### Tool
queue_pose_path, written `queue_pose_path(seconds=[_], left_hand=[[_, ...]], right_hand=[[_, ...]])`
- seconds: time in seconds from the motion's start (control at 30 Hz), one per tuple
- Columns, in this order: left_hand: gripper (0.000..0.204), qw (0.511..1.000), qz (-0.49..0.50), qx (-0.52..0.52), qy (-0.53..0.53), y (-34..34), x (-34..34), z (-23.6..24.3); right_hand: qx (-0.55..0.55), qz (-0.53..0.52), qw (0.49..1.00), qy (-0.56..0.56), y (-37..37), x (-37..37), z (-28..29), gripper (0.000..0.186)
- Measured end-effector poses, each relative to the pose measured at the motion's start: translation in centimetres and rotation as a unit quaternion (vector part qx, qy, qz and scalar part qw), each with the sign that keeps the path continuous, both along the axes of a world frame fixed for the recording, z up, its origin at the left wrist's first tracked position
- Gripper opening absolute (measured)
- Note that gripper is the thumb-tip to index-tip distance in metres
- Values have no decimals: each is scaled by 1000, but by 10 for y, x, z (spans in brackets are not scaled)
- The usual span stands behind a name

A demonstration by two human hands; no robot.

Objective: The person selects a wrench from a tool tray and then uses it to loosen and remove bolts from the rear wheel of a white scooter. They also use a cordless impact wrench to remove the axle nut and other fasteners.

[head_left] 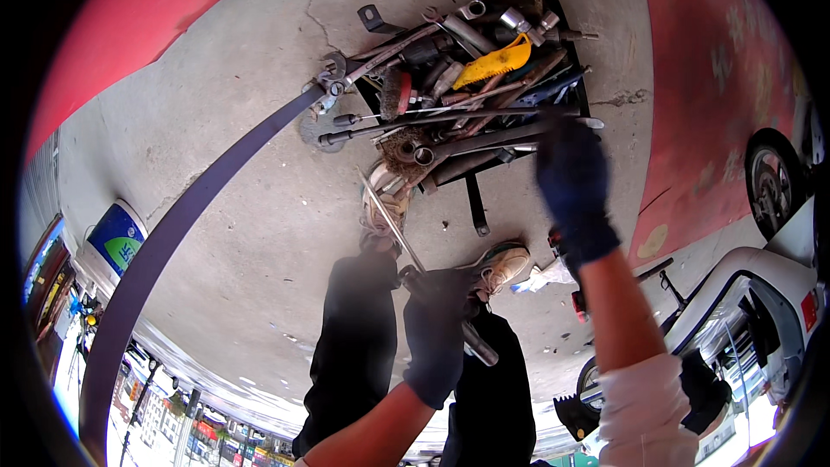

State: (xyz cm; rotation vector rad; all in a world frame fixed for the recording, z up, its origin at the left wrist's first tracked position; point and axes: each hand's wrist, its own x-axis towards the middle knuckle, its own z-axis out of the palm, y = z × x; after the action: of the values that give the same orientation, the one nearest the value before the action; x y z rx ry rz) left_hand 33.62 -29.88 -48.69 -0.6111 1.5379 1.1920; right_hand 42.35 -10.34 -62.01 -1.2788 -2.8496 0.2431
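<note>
Left hand (pixel 437 329) clenched around long metal rod (pixel 393 223), axis slanting up-left toward tool tray (pixel 571 43). Right hand (pixel 572 175) nearer, over tray's lower edge; finger state hidden.

A cracked grey concrete floor (pixel 251 207) runs between red-painted strips (pixel 700 78). A yellow plastic-handled saw (pixel 494 63) lies atop the heap beside a round wire brush (pixel 396 92). A long dark curved strap (pixel 173 233) sweeps off to the left. A white car (pixel 761 294) stands at the right, with a blue and white container (pixel 114 240) at the far left.
</note>
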Motion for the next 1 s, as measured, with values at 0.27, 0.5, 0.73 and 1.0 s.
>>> queue_pose_path(seconds=[0.27, 0.5, 0.73, 1.0], left_hand=[[19, 999, 41, -35, 6, 5, -23, -2], [19, 998, 44, -43, -1, 5, -22, 0], [20, 998, 46, -35, 4, 5, -27, 1], [16, 997, 75, -22, 5, 8, -30, 3]], right_hand=[[-94, 74, 992, 25, -69, -116, -28, 25], [-63, 6, 998, 14, -81, -131, -34, 13], [-52, 23, 993, 103, -87, -138, -44, 20], [-114, 199, 959, 166, -106, -131, -32, 10]])
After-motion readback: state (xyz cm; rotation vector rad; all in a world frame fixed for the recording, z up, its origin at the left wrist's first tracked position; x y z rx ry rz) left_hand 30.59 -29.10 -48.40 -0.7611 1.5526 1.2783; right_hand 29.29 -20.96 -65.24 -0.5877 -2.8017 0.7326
